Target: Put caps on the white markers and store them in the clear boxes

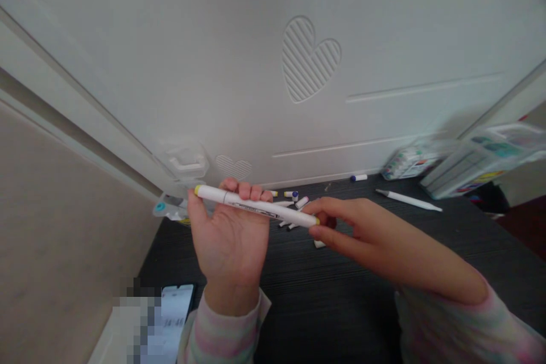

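Note:
A white double-ended marker (251,203) with yellow ends slants across the middle of the view, above the dark table. My left hand (234,242) is palm up beneath it, its curled fingers against the barrel and its thumb at the left yellow end. At the other end, the thumb and fingers of my right hand (347,223) pinch the marker near its tip. Both caps look to be on. Behind my hands, several loose caps (302,202) and small pen parts lie on the table, partly covered by my fingers and the marker.
On the dark table (324,301), a white stylus-like pen (409,200) lies right. A blue-ended cap (359,178) sits near the white panel with hearts (311,60). Clear cases (482,162) and a pack of markers (407,162) stand right. A phone (176,310) lies front left.

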`<state>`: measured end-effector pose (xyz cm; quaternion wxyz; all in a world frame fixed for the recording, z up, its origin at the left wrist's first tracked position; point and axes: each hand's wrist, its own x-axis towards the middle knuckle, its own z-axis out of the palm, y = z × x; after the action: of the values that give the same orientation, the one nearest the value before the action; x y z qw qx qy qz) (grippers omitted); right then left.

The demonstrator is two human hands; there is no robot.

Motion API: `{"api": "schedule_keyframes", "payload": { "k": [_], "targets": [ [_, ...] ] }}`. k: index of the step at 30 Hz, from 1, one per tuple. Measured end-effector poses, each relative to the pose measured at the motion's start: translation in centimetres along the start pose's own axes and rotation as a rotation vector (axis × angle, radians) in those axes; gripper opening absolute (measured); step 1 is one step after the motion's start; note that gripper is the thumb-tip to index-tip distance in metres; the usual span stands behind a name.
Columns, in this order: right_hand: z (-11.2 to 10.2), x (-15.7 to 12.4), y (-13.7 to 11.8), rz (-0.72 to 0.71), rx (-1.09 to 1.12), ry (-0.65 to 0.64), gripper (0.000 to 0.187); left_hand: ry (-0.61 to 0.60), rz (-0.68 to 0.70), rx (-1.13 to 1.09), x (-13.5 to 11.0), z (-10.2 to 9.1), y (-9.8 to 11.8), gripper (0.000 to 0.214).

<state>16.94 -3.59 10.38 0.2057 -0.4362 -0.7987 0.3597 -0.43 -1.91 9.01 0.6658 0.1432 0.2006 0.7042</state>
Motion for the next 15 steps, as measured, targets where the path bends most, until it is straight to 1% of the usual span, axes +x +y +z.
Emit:
{"api": "schedule_keyframes", "payload": {
  "k": [5, 7, 15],
  "targets": [
    [-0.36, -0.55, -0.16, -0.010, 0.071, 0.016, 0.024, 0.130, 0.129, 0.089, 0.07, 0.09, 0.55, 0.042],
    [-0.45, -0.74, -0.21, -0.013, 0.094, 0.021, 0.025, 0.161, 0.169, 0.095, 0.00, 0.21, 0.78, 0.039],
    [-0.51, -1.09, -0.25, -0.004, 0.143, 0.020, 0.022, 0.167, 0.263, 0.123, -0.16, 0.36, 0.88, 0.038]
  ]
}}
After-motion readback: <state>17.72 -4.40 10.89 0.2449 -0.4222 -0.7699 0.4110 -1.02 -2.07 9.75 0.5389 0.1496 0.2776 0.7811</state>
